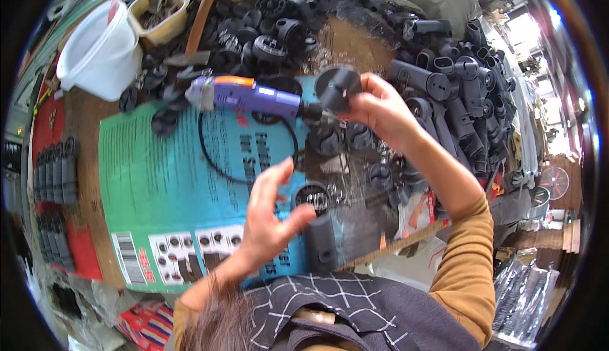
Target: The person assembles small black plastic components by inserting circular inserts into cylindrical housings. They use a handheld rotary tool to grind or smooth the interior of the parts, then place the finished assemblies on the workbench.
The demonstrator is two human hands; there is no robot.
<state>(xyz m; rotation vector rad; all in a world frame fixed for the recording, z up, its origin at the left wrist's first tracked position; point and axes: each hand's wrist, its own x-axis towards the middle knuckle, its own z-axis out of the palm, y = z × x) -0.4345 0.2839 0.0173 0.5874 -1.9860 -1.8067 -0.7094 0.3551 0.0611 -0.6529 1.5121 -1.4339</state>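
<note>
My right hand (380, 110) pinches a round black plastic part (336, 87) between thumb and fingers, raised over the work surface and slightly blurred. Right beside it lies a purple electric screwdriver (257, 97) with an orange strip, its black end toward that hand; I cannot tell whether they touch. A black cord (204, 145) loops below the tool. My left hand (269, 218) is empty, thumb and fingers apart, over a printed blue-green sheet (158, 179). Close to its thumb are a round black cup (311, 195) with small metal pieces inside and a black tubular part (321, 244).
Black plastic parts are heaped at the back (269, 46) and the right (457, 91). A white bucket (101, 52), a yellowish tub (158, 18) and a wooden-handled hammer (204, 18) are at the back left. Black tubes (56, 173) stand in rows at left.
</note>
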